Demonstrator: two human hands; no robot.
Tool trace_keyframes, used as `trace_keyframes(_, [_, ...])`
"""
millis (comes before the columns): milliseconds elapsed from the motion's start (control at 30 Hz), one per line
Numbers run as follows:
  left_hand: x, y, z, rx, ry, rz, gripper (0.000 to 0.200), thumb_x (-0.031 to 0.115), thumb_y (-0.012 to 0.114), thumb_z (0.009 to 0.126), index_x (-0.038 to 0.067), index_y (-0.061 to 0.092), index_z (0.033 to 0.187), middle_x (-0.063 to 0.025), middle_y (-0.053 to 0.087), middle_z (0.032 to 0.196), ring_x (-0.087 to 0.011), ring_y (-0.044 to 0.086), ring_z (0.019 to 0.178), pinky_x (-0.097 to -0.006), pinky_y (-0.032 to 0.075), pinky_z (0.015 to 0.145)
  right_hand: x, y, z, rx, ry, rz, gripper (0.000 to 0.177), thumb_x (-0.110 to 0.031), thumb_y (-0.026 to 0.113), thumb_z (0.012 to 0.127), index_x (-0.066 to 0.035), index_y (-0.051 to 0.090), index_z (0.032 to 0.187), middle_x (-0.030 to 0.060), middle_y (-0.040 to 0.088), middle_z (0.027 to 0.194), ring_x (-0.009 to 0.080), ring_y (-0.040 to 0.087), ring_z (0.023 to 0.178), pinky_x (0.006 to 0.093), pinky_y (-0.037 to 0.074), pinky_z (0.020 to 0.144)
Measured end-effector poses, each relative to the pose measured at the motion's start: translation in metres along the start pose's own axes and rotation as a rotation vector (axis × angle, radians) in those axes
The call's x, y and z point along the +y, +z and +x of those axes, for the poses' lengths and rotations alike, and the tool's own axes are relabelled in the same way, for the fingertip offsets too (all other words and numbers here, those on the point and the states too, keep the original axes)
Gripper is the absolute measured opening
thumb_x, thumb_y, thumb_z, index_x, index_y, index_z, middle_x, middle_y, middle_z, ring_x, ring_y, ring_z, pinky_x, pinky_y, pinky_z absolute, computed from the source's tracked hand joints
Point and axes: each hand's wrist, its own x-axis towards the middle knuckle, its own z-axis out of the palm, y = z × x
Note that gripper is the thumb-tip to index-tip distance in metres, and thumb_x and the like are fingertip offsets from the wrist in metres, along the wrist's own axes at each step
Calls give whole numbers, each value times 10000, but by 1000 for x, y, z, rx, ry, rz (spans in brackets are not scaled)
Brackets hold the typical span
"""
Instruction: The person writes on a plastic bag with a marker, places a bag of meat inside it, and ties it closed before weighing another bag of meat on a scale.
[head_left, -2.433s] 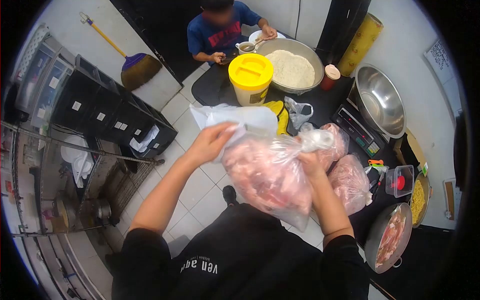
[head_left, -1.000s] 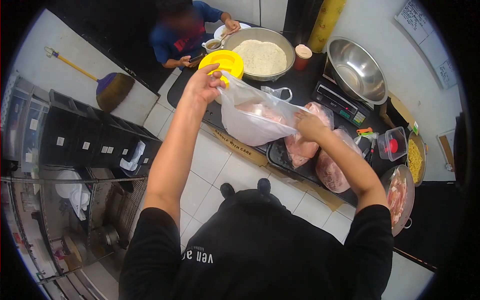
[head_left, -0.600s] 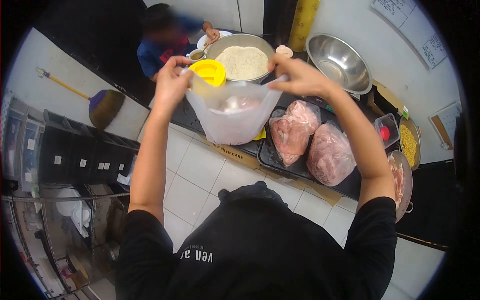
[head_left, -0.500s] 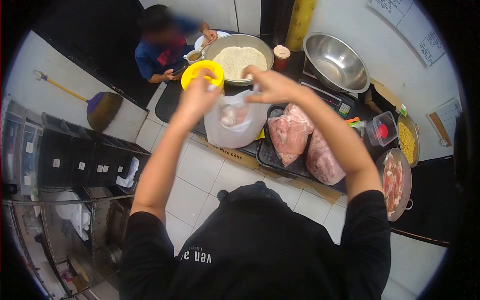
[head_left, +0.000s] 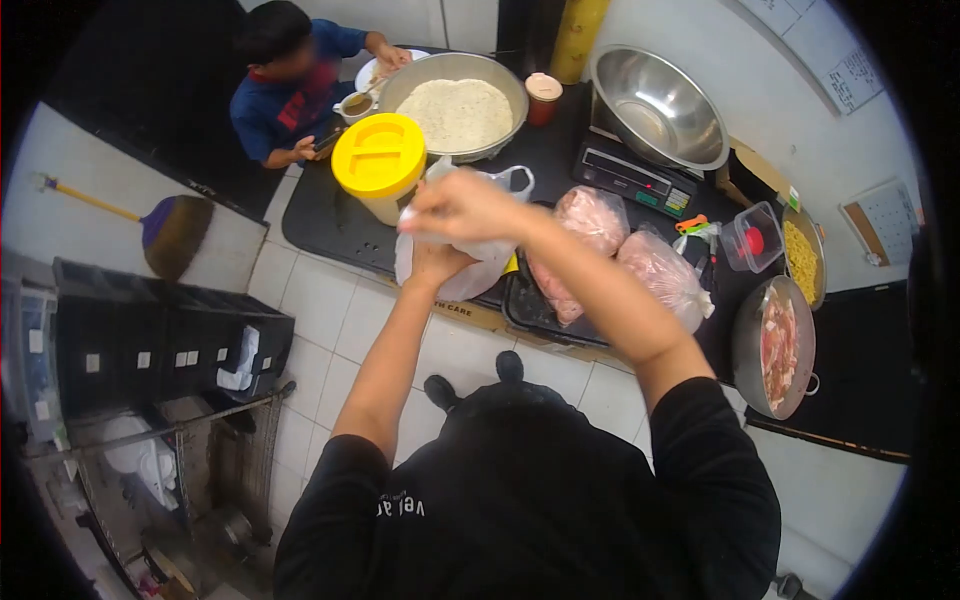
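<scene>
A white translucent plastic bag (head_left: 484,277) stands at the table's near edge, a loop of its handle (head_left: 519,181) sticking up behind my hands. My left hand (head_left: 438,262) is closed around the bag's upper part; its fingertips are hidden behind my other hand. Just above it, my right hand (head_left: 462,207) is closed with fingertips pinched on a bit of white plastic of the bag. Close behind the bag is a tub with a yellow lid (head_left: 379,152). To the right, bagged raw meat (head_left: 592,222) and a second bag of meat (head_left: 660,272) lie on a black tray.
A large bowl of flour-like powder (head_left: 455,115) sits at the back, near a seated person (head_left: 300,85) with a cup and plate. A steel bowl (head_left: 660,108) rests by a scale (head_left: 632,180). Farther right are a clear container (head_left: 752,238) and a pan of meat (head_left: 780,345).
My left hand has dropped from the bag's raised rim to its upper front. My right hand has moved left over it, fingers now pinched. The bag's opening has been gathered in.
</scene>
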Motion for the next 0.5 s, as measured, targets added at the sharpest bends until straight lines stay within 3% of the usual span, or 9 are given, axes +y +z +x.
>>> trace_keyframes(67, [-4, 18, 1, 7, -15, -21, 1175, 419, 886, 608, 42, 221, 1500, -241, 322, 1493, -357, 363, 1366, -481, 308, 1113, 2, 39, -5, -27, 14, 59, 279, -272, 668, 878, -26, 605, 763, 163, 574, 676, 340, 587, 645, 413, 446, 594])
trace_keyframes(133, [-5, 23, -3, -3, -42, -34, 1142, 404, 882, 617, 39, 242, 1489, -234, 343, 1479, -351, 377, 1355, -473, 316, 1109, 4, 84, -17, 105, -30, 8, 254, -261, 660, 874, -53, 562, 767, 149, 572, 670, 370, 594, 686, 459, 454, 619])
trace_keyframes(233, [-4, 24, 0, -23, -60, -50, 1093, 382, 878, 630, 34, 274, 1472, -224, 373, 1459, -341, 399, 1338, -462, 327, 1102, 10, 96, -18, 105, -5, -38, 249, -285, 659, 851, -77, 568, 750, 166, 595, 635, 398, 621, 682, 504, 480, 610])
trace_keyframes(367, [-3, 22, 6, -62, -36, -110, 1028, 352, 872, 648, 27, 317, 1449, -211, 413, 1431, -329, 428, 1315, -446, 343, 1092, 19, 56, -6, 95, 33, -123, 244, -342, 652, 859, -117, 602, 780, 134, 633, 673, 366, 645, 703, 481, 502, 634])
trace_keyframes(433, [0, 11, 11, -118, -36, -166, 995, 337, 868, 657, 24, 338, 1438, -205, 433, 1418, -322, 442, 1304, -439, 350, 1088, 32, 12, 4, 171, -10, -79, 195, -360, 662, 866, -169, 701, 864, 104, 666, 732, 330, 653, 683, 414, 503, 608])
trace_keyframes(500, [8, -10, 18, -271, -101, -331, 963, 322, 865, 666, 20, 360, 1427, -198, 453, 1404, -316, 456, 1292, -431, 358, 1083, 54, -21, 15, 113, 41, -251, 217, -331, 634, 911, -127, 709, 911, 93, 679, 731, 269, 666, 646, 362, 514, 607])
